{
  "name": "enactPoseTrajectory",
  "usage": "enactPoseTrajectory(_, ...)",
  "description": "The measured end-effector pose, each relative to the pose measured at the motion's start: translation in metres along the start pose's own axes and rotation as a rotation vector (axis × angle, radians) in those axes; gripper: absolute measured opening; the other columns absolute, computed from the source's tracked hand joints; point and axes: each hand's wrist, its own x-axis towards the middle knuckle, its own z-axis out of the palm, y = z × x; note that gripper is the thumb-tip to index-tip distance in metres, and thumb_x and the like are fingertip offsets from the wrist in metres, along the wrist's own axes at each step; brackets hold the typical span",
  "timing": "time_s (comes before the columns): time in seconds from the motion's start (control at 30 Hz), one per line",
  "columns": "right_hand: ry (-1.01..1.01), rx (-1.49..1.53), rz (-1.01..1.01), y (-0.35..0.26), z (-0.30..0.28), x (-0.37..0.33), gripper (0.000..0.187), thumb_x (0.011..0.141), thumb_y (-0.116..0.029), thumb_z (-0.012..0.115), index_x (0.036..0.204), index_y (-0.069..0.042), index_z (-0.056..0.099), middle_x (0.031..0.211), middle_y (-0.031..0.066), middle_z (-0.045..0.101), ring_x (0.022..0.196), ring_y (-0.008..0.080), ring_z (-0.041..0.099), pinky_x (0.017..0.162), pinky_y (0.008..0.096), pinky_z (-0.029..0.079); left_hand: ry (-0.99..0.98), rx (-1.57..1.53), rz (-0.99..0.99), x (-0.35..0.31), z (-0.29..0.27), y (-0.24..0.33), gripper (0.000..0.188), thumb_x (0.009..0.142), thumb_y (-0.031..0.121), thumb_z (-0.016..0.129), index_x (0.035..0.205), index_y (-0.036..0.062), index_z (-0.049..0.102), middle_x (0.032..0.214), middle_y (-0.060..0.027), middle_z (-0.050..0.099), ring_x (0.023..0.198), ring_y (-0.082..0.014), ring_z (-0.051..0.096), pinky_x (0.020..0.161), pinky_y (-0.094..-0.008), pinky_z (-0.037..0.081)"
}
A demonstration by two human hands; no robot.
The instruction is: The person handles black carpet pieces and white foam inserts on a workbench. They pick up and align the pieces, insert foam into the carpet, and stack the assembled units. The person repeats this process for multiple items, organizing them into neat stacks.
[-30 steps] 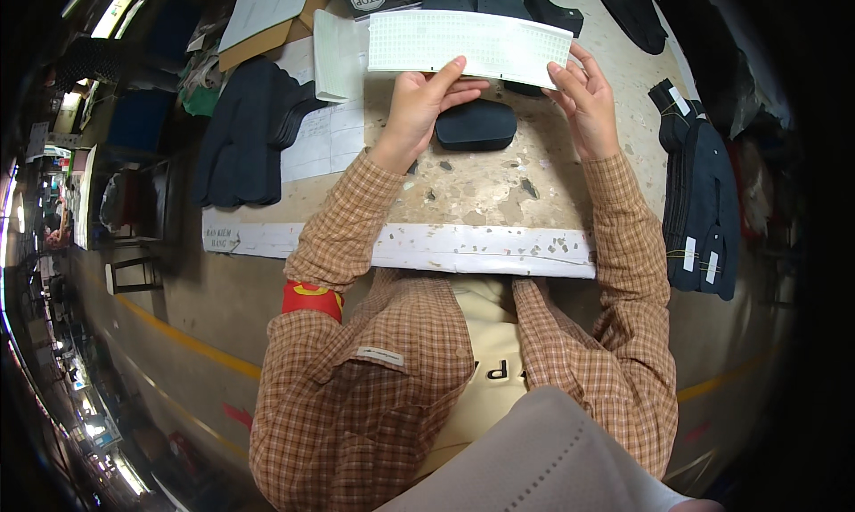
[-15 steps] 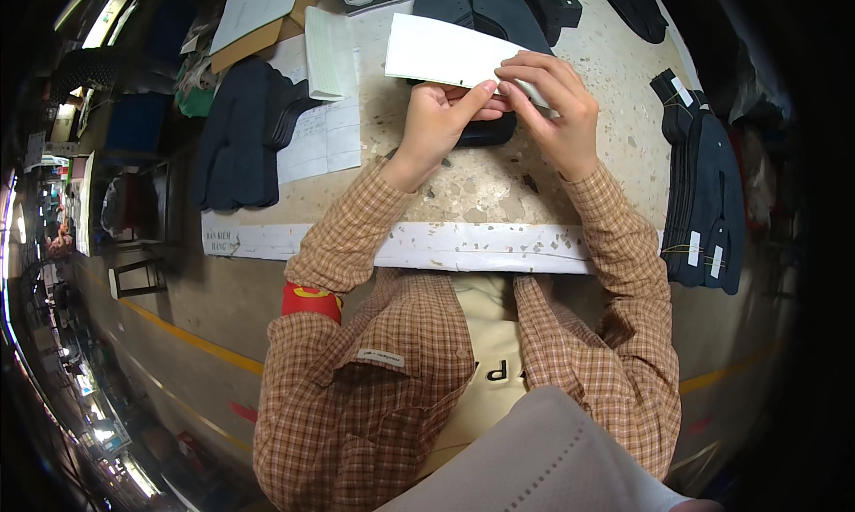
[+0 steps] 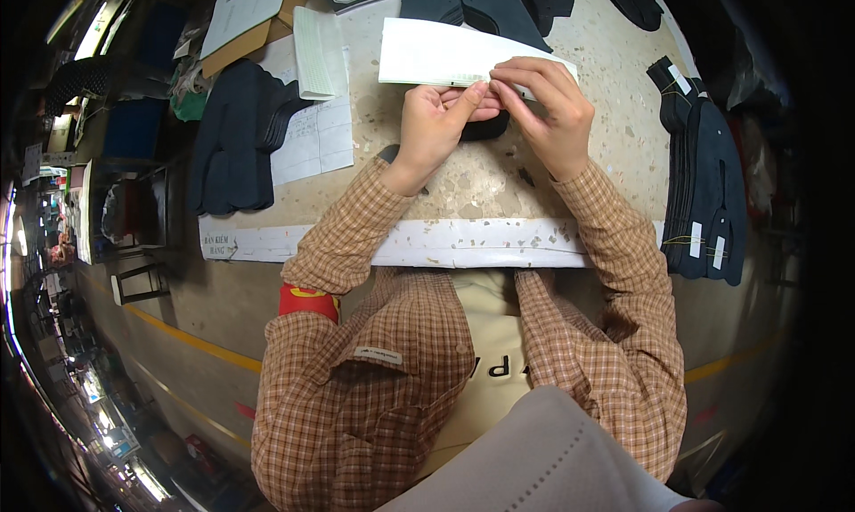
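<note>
Over the table, both hands hold a long white paper strip [image 3: 436,53], which looks folded or layered, with small dark marks on its near edge. My left hand [image 3: 432,129] pinches that edge from below, thumb on top. Close beside it, my right hand [image 3: 554,116] has its thumb and fingertips pressed together on the same edge. Partly hidden beneath the hands lies a dark object [image 3: 484,127]. Farther back, dark navy fabric pieces [image 3: 481,9] lie in a layered pile.
To the left are a stack of dark fabric pieces [image 3: 233,151], a written sheet [image 3: 316,142], a pale green-white paper bundle [image 3: 319,53] and a cardboard box [image 3: 280,22]. At the right edge sits another dark stack [image 3: 708,178] with white tags. White tape [image 3: 445,245] runs along the table's front edge.
The paper strip has tilted a little, showing more of its near edge and right end. Both hands have shifted slightly left, still pinching it.
</note>
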Motion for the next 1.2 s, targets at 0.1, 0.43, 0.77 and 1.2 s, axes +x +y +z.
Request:
enactPoseTrajectory(0.1,-0.012,0.002,0.012,0.001,0.001,0.000,0.013,0.076,-0.008,0.075,0.089,-0.007,0.072,0.089,0.0039,0.070,0.083,0.0196,0.066,0.073,0.0300,0.052,0.013,-0.017,-0.013,0.000,0.000,-0.001,0.024,0.095,0.010,0.061,0.109,-0.0094,0.062,0.098,-0.0152,0.069,0.085,-0.0164,0.069,0.079,-0.0249,0.058)
enactPoseTrajectory(0.43,-0.016,0.024,0.047,-0.003,0.001,-0.002,0.013,0.076,-0.006,0.074,0.089,-0.006,0.071,0.088,0.0040,0.069,0.081,0.0199,0.065,0.071,0.0296,0.052,0.035,0.046,0.068,0.000,0.003,-0.002,0.023,0.096,0.009,0.059,0.108,-0.0107,0.062,0.100,-0.0163,0.069,0.086,-0.0170,0.069,0.079,-0.0258,0.058)
enactPoseTrajectory(0.77,0.024,0.019,0.048,-0.003,-0.002,0.002,0.016,0.075,-0.006,0.075,0.091,-0.008,0.072,0.089,0.0036,0.070,0.086,0.0198,0.064,0.074,0.0306,0.052,0.036,-0.032,-0.037,-0.003,0.005,0.003,0.026,0.098,0.011,0.056,0.111,-0.0107,0.061,0.104,-0.0184,0.068,0.092,-0.0193,0.069,0.083,-0.0274,0.058)
enactPoseTrajectory(1.2,-0.015,-0.019,0.025,-0.010,-0.001,-0.003,0.048,0.077,0.000,0.073,0.123,-0.010,0.064,0.092,0.0044,0.071,0.086,0.0159,0.067,0.077,0.0285,0.054,0.006,0.035,0.007,-0.004,0.003,-0.002,0.028,0.097,0.010,0.057,0.115,-0.0106,0.059,0.103,-0.0184,0.069,0.090,-0.0192,0.070,0.082,-0.0278,0.058)
